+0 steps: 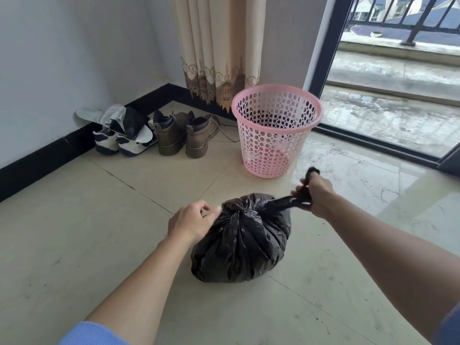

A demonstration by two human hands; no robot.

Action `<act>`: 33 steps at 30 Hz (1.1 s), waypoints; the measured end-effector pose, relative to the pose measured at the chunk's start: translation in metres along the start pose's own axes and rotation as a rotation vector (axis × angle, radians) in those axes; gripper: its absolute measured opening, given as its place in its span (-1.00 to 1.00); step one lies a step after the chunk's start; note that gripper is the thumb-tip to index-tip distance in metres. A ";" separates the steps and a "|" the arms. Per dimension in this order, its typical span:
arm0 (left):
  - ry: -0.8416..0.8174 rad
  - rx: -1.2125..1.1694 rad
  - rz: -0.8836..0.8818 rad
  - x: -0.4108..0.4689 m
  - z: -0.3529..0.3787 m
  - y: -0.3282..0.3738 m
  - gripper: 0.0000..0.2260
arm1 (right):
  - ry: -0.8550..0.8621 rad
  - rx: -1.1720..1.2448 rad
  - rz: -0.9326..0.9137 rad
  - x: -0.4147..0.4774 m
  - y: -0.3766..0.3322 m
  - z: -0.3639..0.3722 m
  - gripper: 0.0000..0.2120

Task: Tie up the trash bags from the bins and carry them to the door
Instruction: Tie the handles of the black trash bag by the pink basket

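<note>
A full black trash bag (pixel 242 241) sits on the tiled floor in the middle of the view, its top gathered into a twisted neck that runs up and to the right. My right hand (pixel 317 196) grips that twisted neck, and the end of the plastic sticks out above my fist. My left hand (pixel 193 219) rests against the bag's upper left side with loosely curled fingers; it holds nothing that I can see. Behind the bag stands a pink perforated bin (pixel 275 130) without a liner.
Several shoes (pixel 174 135) and slippers lie along the black baseboard at the back left. A beige curtain (pixel 219 51) hangs behind the bin. A glass sliding door (pixel 388 78) with a dark frame fills the right side.
</note>
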State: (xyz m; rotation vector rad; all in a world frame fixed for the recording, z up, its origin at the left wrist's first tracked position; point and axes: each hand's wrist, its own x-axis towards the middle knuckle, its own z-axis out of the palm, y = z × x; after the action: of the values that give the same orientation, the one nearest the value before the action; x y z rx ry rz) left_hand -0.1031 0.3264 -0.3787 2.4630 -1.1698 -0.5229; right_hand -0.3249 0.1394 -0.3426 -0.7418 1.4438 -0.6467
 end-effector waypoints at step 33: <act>-0.263 -0.602 -0.204 0.000 -0.011 0.013 -0.65 | -0.216 -0.323 -0.964 -0.061 0.029 0.068 -0.84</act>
State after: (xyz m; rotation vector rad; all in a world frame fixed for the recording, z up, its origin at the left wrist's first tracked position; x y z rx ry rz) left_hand -0.1060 0.3203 -0.3628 2.0278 -0.7010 -1.1029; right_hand -0.2605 0.2091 -0.3280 -1.7438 0.9371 -1.0198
